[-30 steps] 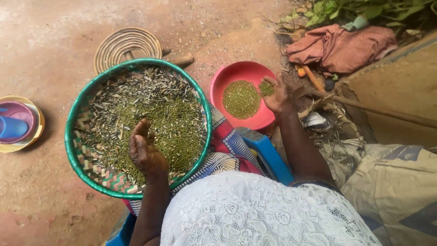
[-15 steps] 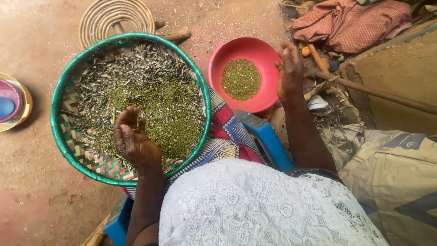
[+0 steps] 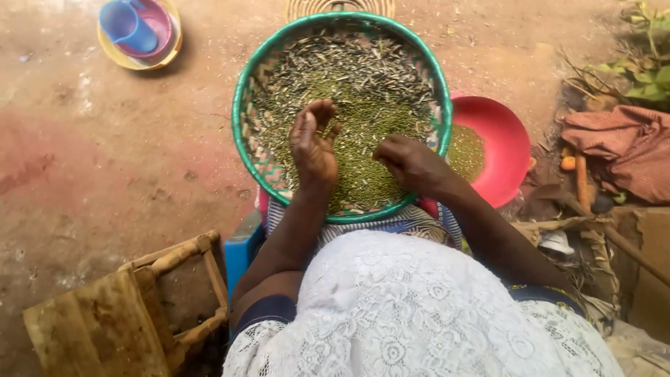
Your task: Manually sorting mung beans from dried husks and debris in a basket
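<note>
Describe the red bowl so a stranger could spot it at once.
Find the big green-rimmed basket of small green grains on the person's lap. The red bowl sits against the basket's right edge, beyond the right hand. It alone is plain red, with just a small patch of grains.

Daylight, soft and even — no hard shadows on the ground. Scene bright overall; slight washed-out patch on the earth far left of the left hand [image 3: 313, 143]. Faint shade beneath both hands on the green grains [image 3: 363, 132], darkest just under the right hand [image 3: 412, 162]. Grains beside the hands read sharp; individual husks resolve. Mild softness toward the frame's corners — the wooden stool [image 3: 118, 314] below the left hand looks slightly blurred. White lace top [image 3: 412, 314] near the bottom edge is bright, not blown out.
</note>
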